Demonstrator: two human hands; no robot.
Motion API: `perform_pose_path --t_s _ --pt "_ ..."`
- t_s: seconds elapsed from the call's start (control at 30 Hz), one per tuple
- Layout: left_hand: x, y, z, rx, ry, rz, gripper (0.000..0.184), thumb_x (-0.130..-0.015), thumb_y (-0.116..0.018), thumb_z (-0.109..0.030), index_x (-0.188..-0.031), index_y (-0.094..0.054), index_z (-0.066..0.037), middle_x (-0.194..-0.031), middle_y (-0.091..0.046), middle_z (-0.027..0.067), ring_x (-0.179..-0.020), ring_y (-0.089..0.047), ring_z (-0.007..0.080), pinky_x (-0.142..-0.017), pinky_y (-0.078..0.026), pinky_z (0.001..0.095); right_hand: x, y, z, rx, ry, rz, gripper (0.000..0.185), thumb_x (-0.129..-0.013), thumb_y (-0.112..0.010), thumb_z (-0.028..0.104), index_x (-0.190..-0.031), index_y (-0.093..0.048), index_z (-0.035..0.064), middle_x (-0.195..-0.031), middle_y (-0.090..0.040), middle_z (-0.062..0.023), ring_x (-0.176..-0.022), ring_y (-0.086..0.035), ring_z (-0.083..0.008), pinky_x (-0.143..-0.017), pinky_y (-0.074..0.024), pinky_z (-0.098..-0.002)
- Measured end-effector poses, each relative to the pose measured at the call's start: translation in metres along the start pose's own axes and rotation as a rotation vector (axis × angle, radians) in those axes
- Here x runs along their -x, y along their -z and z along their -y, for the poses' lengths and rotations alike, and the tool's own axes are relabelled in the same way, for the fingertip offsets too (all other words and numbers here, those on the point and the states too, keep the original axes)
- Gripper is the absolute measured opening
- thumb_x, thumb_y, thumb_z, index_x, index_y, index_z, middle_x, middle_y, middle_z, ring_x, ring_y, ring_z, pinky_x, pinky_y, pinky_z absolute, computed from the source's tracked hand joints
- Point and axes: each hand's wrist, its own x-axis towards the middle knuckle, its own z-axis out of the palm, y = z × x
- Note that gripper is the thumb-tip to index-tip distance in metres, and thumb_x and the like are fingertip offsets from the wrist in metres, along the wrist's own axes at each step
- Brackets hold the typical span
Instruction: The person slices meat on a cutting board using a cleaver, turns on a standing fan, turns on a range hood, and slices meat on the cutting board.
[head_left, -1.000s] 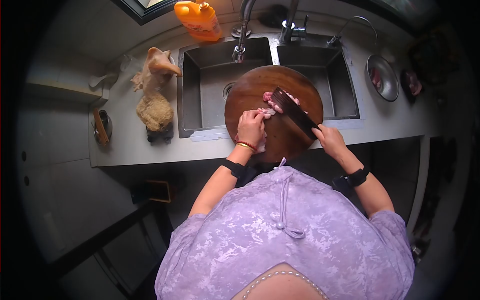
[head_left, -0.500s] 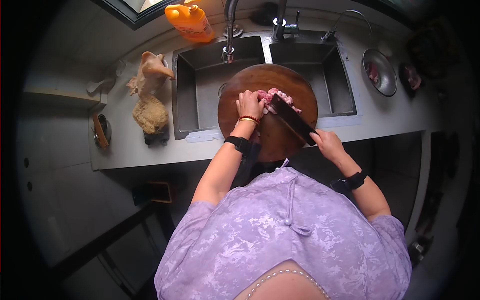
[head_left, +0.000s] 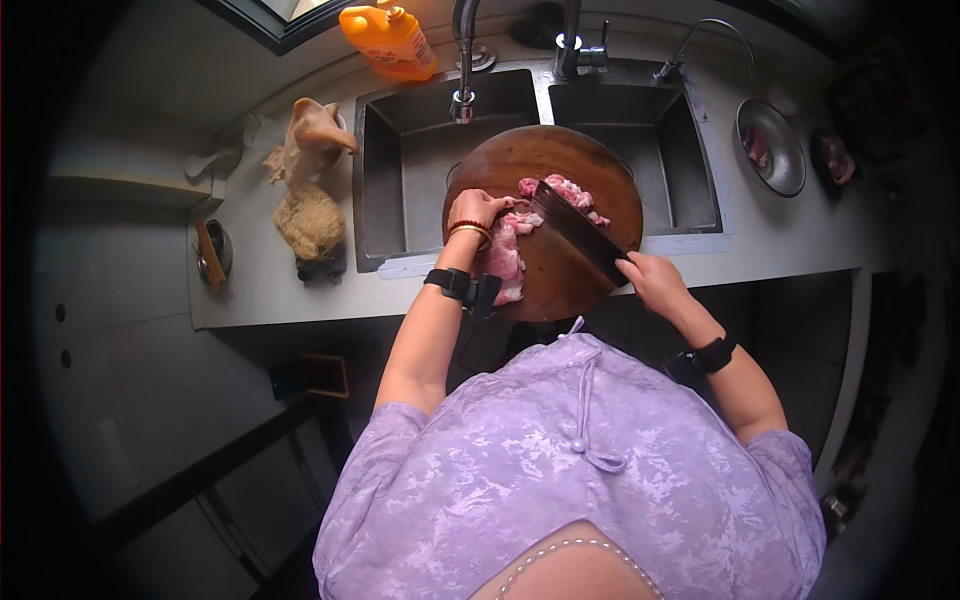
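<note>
A round wooden cutting board (head_left: 570,285) lies over the front of the double sink. My right hand (head_left: 655,283) is closed round the handle of a dark cleaver (head_left: 585,237), whose blade reaches up and left to the cut meat pieces (head_left: 570,190). On the board's left part lies a larger piece of raw meat (head_left: 507,262). My left hand (head_left: 478,208) pinches the upper end of that piece, just left of the blade's tip. The fingertips meet at the meat's edge.
Behind the board are the left sink basin (head_left: 425,150), a faucet (head_left: 463,60) and an orange jug (head_left: 390,42). Poultry (head_left: 310,215) rests on the counter at left. At right stand a metal bowl (head_left: 788,180) with meat and a dark dish of meat (head_left: 832,158).
My left hand has moved left, away from the cut pieces, uncovering the larger meat piece. The cleaver's blade has shifted slightly left, with my right hand still round its handle.
</note>
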Motion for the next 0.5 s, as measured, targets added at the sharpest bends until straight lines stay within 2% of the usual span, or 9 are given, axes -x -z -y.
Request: perform_pose_path --t_s 0.1,0.27,0.33,0.37,0.43,0.5 --pt "-0.005 -0.004 0.007 0.06 -0.014 -0.07 0.033 -0.062 -0.073 -0.038 -0.071 -0.067 -0.007 -0.076 -0.065 0.014 -0.073 -0.062 0.0271 -0.07 -0.048 0.0348 -0.012 -0.004 0.006 0.029 0.099 -0.039 0.033 -0.086 -0.048 0.031 -0.072 -0.056 0.0019 -0.072 -0.059 -0.0207 -0.071 -0.056 -0.0396 -0.062 -0.0423 -0.0478" --pt "-0.009 -0.012 0.024 0.201 -0.068 -0.199 0.028 -0.063 -0.072 -0.03 -0.073 -0.063 -0.006 -0.077 -0.064 0.0142 -0.074 -0.061 0.028 -0.07 -0.048 0.0348 -0.028 0.0 0.019 -0.025 0.078 0.029 0.033 -0.086 -0.048 0.031 -0.076 -0.059 0.0018 -0.075 -0.06 -0.0206 -0.074 -0.056 -0.0395 -0.064 -0.0441 -0.0462" --pt "-0.006 -0.013 0.022 0.214 -0.087 -0.232 0.023 -0.067 -0.071 -0.027 -0.075 -0.062 -0.007 -0.077 -0.062 0.0133 -0.074 -0.06 0.0284 -0.069 -0.048 0.0365 -0.035 -0.001 0.021 -0.04 0.06 0.057 0.033 -0.085 -0.048 0.031 -0.078 -0.061 0.0017 -0.077 -0.061 -0.0205 -0.075 -0.057 -0.0397 -0.065 -0.0447 -0.0456" --pt "-0.003 -0.014 0.021 0.214 -0.086 -0.233 0.023 -0.067 -0.071 -0.027 -0.075 -0.062 -0.007 -0.077 -0.062 0.0133 -0.074 -0.06 0.0284 -0.069 -0.048 0.0365 -0.039 -0.003 0.019 -0.031 0.067 0.058 0.033 -0.086 -0.048 0.031 -0.079 -0.061 0.0012 -0.074 -0.061 -0.0204 -0.071 -0.058 -0.0381 -0.063 -0.0459 -0.0441" --pt "0.007 -0.014 0.014 0.114 -0.291 -0.289 0.019 -0.071 -0.068 -0.027 -0.076 -0.063 -0.009 -0.079 -0.06 0.0123 -0.076 -0.059 0.0294 -0.069 -0.047 0.0384 -0.043 -0.002 0.02 -0.021 0.072 0.06 0.034 -0.086 -0.047 0.031 -0.08 -0.062 0.0008 -0.072 -0.061 -0.0203 -0.066 -0.059 -0.0365 -0.062 -0.047 -0.0426" --pt "0.006 -0.021 0.014 0.073 -0.326 -0.304 0.016 -0.075 -0.065 -0.027 -0.076 -0.063 -0.011 -0.082 -0.057 0.0114 -0.078 -0.057 0.0302 -0.068 -0.046 0.04 -0.046 0.001 0.024 -0.128 -0.048 0.148 0.037 -0.087 -0.046 0.032 -0.079 -0.061 -0.0007 -0.063 -0.06 -0.0191 -0.052 -0.06 -0.0309 -0.056 -0.048 -0.0397"
